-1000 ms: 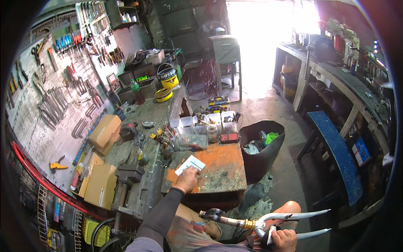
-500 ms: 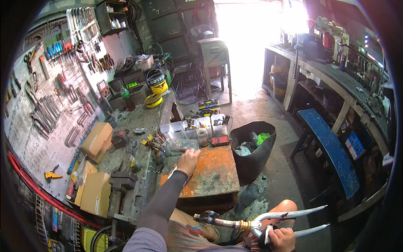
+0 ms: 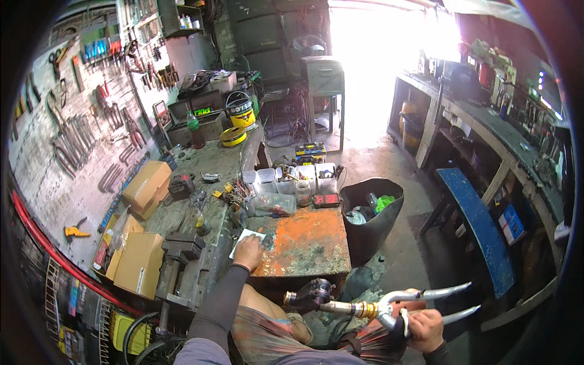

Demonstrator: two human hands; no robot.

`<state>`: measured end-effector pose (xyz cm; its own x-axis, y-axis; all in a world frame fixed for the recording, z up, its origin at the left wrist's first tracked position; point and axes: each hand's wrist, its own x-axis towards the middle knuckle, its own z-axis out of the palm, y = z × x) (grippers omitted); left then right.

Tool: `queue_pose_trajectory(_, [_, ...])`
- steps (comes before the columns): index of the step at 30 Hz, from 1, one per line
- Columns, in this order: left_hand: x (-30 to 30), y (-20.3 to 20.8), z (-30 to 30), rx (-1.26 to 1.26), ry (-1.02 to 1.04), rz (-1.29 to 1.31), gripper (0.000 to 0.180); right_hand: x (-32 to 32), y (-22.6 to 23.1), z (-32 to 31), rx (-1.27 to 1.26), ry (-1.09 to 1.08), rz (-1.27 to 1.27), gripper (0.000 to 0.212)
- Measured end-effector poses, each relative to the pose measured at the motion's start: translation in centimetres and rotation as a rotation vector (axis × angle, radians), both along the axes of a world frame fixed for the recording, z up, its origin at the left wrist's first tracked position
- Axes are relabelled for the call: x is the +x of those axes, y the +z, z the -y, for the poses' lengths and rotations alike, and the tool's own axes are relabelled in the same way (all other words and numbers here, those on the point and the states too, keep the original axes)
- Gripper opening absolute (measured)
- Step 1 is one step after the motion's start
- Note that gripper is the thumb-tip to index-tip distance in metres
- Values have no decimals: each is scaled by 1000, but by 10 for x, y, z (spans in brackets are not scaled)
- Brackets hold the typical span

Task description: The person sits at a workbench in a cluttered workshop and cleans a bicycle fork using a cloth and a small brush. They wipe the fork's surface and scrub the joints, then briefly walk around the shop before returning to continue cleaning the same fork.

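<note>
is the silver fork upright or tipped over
Tipped over: the fork is held sideways, its two prongs pointing right, stem left, the right hand by its crown.

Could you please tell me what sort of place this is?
Probably a repair workshop, perhaps for bicycles: hand tools hang on the wall, a vise sits on the bench, and the right hand holds a metal fork.

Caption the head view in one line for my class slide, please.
Left hand touching white paper on a worn orange worktop, right hand gripping a silver bike fork.
</note>
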<state>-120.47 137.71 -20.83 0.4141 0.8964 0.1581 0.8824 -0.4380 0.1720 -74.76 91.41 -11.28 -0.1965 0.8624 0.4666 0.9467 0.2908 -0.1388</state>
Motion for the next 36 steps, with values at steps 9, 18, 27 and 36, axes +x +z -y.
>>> queue_pose_trajectory(9, [-38, 70, 90, -527, -166, 1477, 74, -12, 40, -143, 222, 136, 330, 29])
queue_pose_trajectory(18, [-34, 51, 102, -224, 32, 616, 75, -57, -49, -272, 180, 261, 335, 30])
queue_pose_trajectory(27, [-29, 17, 100, -190, 41, 613, 66, -50, -66, -284, 84, 354, 260, 51])
queue_pose_trajectory(36, [-31, -7, 97, -233, -8, 690, 63, -93, -36, -306, 129, -96, -510, 56])
